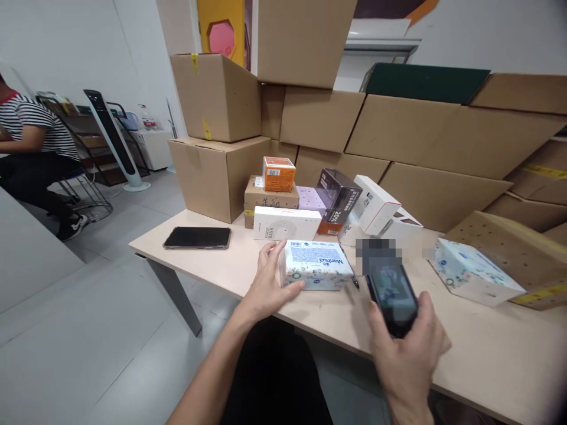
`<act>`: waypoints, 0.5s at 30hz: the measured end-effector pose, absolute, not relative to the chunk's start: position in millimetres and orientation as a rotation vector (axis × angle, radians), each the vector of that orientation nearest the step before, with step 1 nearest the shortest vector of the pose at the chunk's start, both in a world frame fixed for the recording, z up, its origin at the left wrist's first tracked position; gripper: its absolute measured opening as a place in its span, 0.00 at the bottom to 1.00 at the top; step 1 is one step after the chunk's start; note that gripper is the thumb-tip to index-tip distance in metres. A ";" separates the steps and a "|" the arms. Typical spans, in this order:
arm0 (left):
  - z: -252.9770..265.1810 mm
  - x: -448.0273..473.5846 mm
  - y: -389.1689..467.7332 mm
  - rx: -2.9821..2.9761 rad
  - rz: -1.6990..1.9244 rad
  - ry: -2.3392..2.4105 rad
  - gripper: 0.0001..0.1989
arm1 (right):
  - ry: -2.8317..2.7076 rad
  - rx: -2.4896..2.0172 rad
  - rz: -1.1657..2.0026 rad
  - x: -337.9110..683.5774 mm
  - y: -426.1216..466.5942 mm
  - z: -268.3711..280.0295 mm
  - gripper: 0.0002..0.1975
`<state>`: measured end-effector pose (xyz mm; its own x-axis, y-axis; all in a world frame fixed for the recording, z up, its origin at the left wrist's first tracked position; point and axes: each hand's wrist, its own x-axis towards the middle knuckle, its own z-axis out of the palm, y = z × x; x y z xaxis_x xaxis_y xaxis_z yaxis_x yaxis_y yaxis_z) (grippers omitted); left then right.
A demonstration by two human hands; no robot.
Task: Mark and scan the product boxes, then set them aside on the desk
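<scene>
My left hand (270,280) grips the left end of a white and blue "Manhua" tissue pack (314,260), thumb along its near side and fingers at the left end. The pack lies near the table's front edge. My right hand (405,348) is closed around a black phone-like handheld device (392,295) with a lit screen, held tilted above the table to the right of the pack. Its upper end is blurred out. Behind the tissue pack stands a white power bank box (286,224).
A dark phone (197,237) lies at the table's left. Small boxes, including an orange one (279,174) and a dark one (339,198), stand behind. Another tissue pack (476,271) lies to the right. Cardboard boxes (398,130) wall the back. A person (38,136) sits far left.
</scene>
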<state>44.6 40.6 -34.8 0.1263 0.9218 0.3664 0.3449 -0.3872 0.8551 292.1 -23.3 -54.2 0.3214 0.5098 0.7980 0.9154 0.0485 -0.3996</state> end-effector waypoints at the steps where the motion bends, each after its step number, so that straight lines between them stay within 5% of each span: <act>1: -34.6 43.0 43.6 1.809 1.198 1.193 0.47 | -1.314 -1.667 -0.540 304.0 -23.0 -54.2 0.44; 6: -33.9 45.0 54.1 1.809 1.108 1.113 0.52 | -1.355 -1.958 -0.558 341.1 -18.7 -63.1 0.46; 15: -38.0 49.3 56.4 1.721 1.246 1.146 0.43 | -1.482 -2.116 -0.409 337.2 -17.4 -61.9 0.46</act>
